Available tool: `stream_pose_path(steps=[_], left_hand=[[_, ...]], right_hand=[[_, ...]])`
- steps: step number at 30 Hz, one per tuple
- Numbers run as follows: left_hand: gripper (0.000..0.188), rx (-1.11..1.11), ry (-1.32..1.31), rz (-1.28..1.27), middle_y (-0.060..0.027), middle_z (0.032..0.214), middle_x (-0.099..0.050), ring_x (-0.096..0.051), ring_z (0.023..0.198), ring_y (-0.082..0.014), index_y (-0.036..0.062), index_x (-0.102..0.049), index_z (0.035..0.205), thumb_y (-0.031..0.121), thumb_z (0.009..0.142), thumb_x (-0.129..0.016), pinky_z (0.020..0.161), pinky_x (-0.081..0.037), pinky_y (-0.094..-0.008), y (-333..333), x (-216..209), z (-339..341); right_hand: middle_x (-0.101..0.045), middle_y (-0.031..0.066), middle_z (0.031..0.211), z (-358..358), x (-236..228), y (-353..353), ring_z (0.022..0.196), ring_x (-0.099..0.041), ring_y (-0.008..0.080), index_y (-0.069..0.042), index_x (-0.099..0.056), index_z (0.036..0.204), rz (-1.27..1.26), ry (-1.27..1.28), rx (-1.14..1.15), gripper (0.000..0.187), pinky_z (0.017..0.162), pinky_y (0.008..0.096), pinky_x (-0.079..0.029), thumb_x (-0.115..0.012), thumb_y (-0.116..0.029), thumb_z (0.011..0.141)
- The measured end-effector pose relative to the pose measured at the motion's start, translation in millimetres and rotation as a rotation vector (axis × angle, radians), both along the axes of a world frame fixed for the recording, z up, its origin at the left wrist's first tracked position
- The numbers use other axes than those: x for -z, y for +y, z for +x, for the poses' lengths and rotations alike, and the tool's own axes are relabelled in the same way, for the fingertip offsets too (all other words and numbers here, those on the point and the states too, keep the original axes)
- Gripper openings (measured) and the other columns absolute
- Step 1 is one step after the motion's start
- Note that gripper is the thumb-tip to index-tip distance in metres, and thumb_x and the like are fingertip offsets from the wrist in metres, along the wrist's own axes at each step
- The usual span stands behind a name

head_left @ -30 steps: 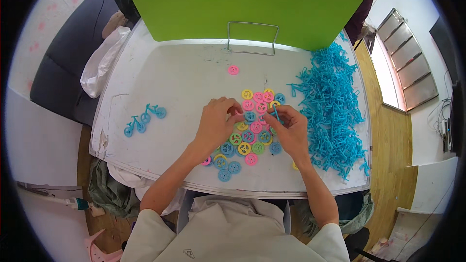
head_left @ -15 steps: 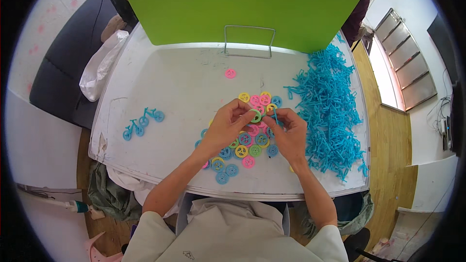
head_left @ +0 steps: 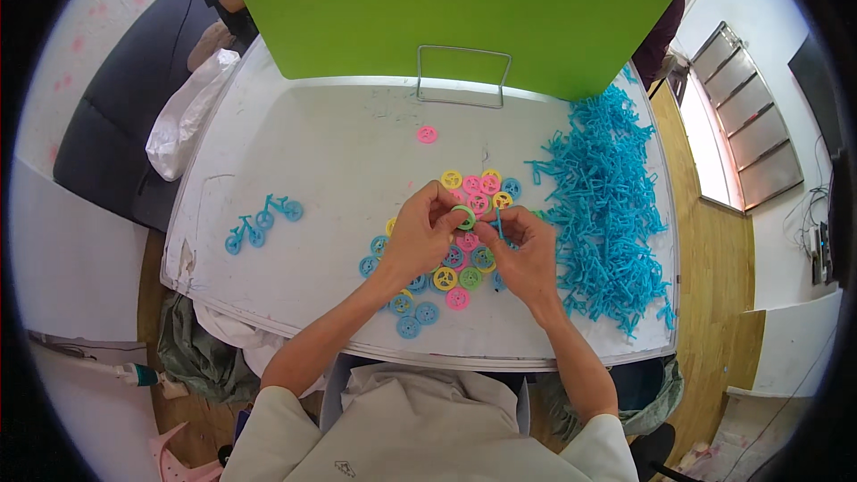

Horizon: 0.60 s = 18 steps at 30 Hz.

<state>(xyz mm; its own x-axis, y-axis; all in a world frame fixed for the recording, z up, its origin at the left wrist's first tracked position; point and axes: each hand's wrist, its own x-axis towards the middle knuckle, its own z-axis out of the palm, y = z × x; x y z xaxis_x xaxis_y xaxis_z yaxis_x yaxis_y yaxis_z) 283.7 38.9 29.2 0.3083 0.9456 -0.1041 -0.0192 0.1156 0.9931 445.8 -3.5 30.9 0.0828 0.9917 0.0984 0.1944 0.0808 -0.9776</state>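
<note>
My left hand [head_left: 424, 230] pinches a small green plastic wheel [head_left: 463, 217] between thumb and fingers. Close beside it, my right hand [head_left: 521, 250] grips a blue plastic bicycle frame [head_left: 500, 225], its fingers closed round most of it. The two parts meet or nearly meet; the fingers hide the joint. Below and around both hands lie loose toy wheels in pink, yellow, green and blue, among them a yellow wheel [head_left: 445, 278] and a pink wheel [head_left: 458, 298]. Two small blue toy bicycles [head_left: 245, 235] rest on the left of the table.
A big heap of blue bicycle frames [head_left: 609, 214] covers the table's right side. One pink wheel [head_left: 428, 135] lies apart near the back. Behind it a green panel [head_left: 446, 9] stands upright, with a bent metal wire stand [head_left: 461, 104] at its foot. A white bag [head_left: 192, 116] hangs by the left edge.
My right hand has come slightly left, bringing the blue frame closer to the green wheel. The wheel has turned a little in my left fingers. The whole view has shifted slightly.
</note>
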Motion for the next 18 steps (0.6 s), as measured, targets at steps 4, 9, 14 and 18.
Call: stream_pose_path(steps=[4, 9, 14, 18], left_hand=[[0.006, -0.074, 0.221, 0.263, -0.0057, 0.084, -0.063, -0.06, 0.077, -0.0106, 0.0008, -0.054, 0.093, -0.002, 0.089, -0.058, 0.068, -0.05, -0.0246, -10, -12, 5], [0.008, -0.126, 0.155, 0.271, -0.0062, 0.085, -0.065, -0.061, 0.078, -0.0108, 0.0, -0.058, 0.098, 0.002, 0.09, -0.06, 0.069, -0.05, -0.0243, -9, -16, 6], [0.011, -0.083, 0.112, 0.169, -0.0063, 0.085, -0.066, -0.062, 0.076, -0.0095, -0.0008, -0.059, 0.102, 0.005, 0.092, -0.059, 0.068, -0.052, -0.0239, -9, -22, 2], [0.013, -0.075, 0.107, 0.182, -0.0063, 0.085, -0.066, -0.062, 0.077, -0.0092, -0.001, -0.059, 0.104, 0.005, 0.093, -0.059, 0.068, -0.052, -0.0236, -4, -13, 1]], right_hand=[[-0.069, 0.0057, 0.088, 1, -1, 3, 0.079, -0.064, 0.0086, 0.002, -0.063, 0.103, -0.205, 0.203, -0.02, 0.02, 0.069, 0.0214, -0.05, -0.07, -0.005, 0.086], [-0.07, 0.0066, 0.084, -2, -11, 0, 0.076, -0.064, 0.0077, -0.001, -0.061, 0.113, -0.081, -0.019, 0.004, 0.032, 0.067, 0.0209, -0.05, -0.07, -0.005, 0.084], [-0.07, 0.0088, 0.081, -3, -22, -3, 0.075, -0.067, 0.0092, -0.003, -0.062, 0.113, 0.047, -0.154, 0.072, 0.035, 0.065, 0.0231, -0.051, -0.072, -0.001, 0.08], [-0.07, 0.009, 0.081, 8, -9, 2, 0.074, -0.068, 0.0129, -0.001, -0.066, 0.101, 0.264, -0.282, 0.018, 0.023, 0.064, 0.0248, -0.052, -0.072, -0.001, 0.079]])
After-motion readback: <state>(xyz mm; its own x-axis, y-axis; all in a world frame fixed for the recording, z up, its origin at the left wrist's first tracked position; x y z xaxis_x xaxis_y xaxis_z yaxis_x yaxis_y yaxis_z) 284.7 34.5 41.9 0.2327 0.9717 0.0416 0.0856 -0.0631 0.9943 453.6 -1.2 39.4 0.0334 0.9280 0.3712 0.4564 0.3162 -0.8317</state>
